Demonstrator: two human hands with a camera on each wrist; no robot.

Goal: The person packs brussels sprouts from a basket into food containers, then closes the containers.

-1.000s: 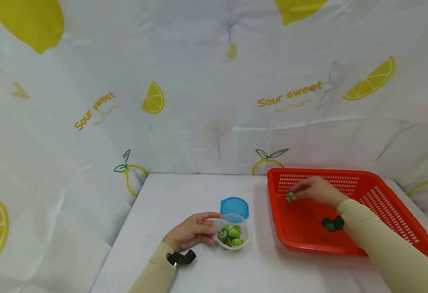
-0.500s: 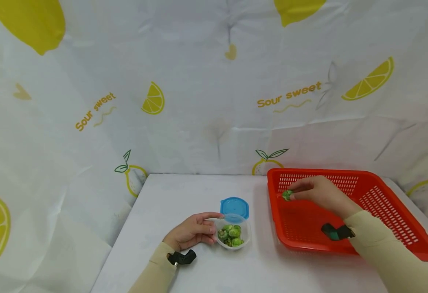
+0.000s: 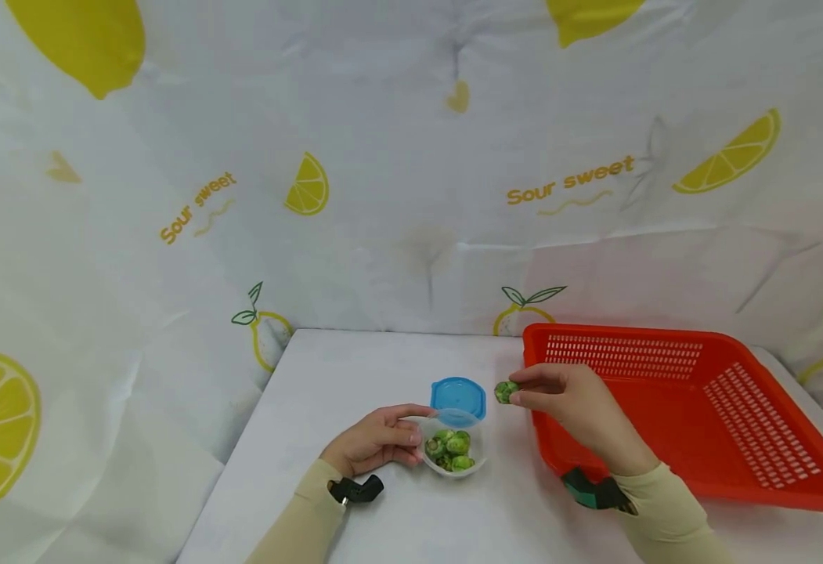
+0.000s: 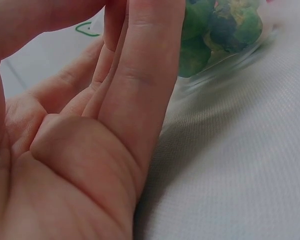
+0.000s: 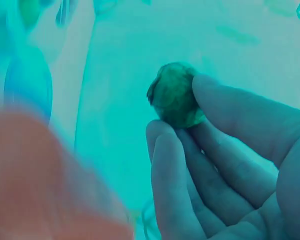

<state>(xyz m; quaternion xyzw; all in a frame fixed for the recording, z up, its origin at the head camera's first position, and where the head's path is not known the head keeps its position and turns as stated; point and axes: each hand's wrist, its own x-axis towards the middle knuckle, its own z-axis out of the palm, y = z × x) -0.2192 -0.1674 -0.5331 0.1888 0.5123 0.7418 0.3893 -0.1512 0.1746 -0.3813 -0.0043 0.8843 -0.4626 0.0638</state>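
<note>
My right hand (image 3: pixel 580 407) pinches a green Brussels sprout (image 3: pixel 506 392) between thumb and fingertips, raised just left of the red basket's rim. In the right wrist view, that sprout (image 5: pixel 175 95) shows whole beyond the fingertips, under a strong cyan tint. On the table, my left hand (image 3: pixel 376 440) grips the left side of a small clear plastic container (image 3: pixel 477 454). Several Brussels sprouts (image 3: pixel 457 443) lie inside it. The left wrist view shows the palm and curled fingers (image 4: pixel 145 65), which hide part of the container.
A blue lid (image 3: pixel 459 392) lies flat right behind the container, partly overlapped by its rim. The large red plastic basket (image 3: pixel 693 423) with slotted walls takes up the right side of the white table (image 3: pixel 355 368). A lemon-print cloth (image 3: pixel 397 172) hangs behind.
My right hand has carried the sprout leftward out of the basket, toward the container. The left hand keeps its grip in place. The head view has shifted slightly.
</note>
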